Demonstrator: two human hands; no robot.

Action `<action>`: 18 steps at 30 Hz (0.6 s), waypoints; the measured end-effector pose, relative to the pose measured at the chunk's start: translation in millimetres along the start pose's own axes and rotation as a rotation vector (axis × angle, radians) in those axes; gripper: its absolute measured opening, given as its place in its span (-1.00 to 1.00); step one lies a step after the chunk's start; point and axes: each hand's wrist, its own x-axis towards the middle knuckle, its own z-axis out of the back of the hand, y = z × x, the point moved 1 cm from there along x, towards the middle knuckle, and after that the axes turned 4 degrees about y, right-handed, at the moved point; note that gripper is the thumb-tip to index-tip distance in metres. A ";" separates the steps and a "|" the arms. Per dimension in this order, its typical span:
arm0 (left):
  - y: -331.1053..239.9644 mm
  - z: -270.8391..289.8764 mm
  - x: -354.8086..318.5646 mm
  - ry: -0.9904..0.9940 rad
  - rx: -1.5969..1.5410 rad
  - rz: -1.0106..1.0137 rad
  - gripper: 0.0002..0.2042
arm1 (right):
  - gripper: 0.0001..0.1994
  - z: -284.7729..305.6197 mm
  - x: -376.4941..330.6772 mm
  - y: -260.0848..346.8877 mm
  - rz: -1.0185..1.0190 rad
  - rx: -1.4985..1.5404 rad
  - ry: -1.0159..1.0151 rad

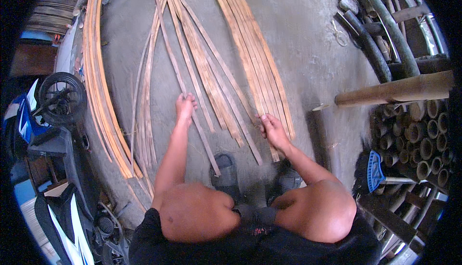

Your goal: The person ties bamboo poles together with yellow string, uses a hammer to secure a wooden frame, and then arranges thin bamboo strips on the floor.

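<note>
I was squatting over the concrete floor (308, 48) with bamboo strips fanned out ahead of me. My left hand (185, 108) had its grip curled around one long thin strip (192, 116) that ran from near my shoe (225, 166) up and away across the floor. My right hand (273, 131) lay on the near ends of the wider bundle of flat strips (252, 58), fingers pressed down on them, thumb alongside; whether it pinched a single strip or only steadied the lot I could not tell.

I judged the step to be sorting or laying out: one strip was being drawn or placed among the others while the bundle was held in place. The next move, as I read it, called for sliding that thin strip lengthwise without dragging its neighbours, which crossed it closely, and for keeping the right hand's pressure even so the bundle did not splay.

As for containers, there was none that I could make out. The nearest thing to storage was a stack of cut bamboo tubes (423, 140) at my right, open ends facing me, with a thick pole (394, 91) lying over it. A curved sheaf of long strips (98, 82) lay at my left, beside a motorbike wheel (61, 96)
</note>
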 end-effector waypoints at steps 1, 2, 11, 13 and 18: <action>1.1 0.2 -0.2 -0.016 0.002 -0.001 -0.70 | -0.56 1.0 0.2 -4.0 0.031 -0.151 -0.058; 7.3 7.5 5.6 -0.017 0.052 -0.018 -0.62 | -0.56 0.9 -3.8 0.3 0.199 -0.368 -0.128; -28.1 -25.8 -22.8 -0.372 0.837 -0.413 -0.26 | -0.73 7.5 -18.5 15.0 0.207 -0.408 -0.277; -33.5 -55.9 -24.8 -0.316 0.957 -0.576 -0.27 | -0.73 14.4 -26.0 29.4 0.198 -0.327 -0.271; -47.7 -166.5 -34.6 0.144 1.038 -0.878 -0.26 | -0.68 39.6 -35.2 26.1 0.388 -0.383 -0.409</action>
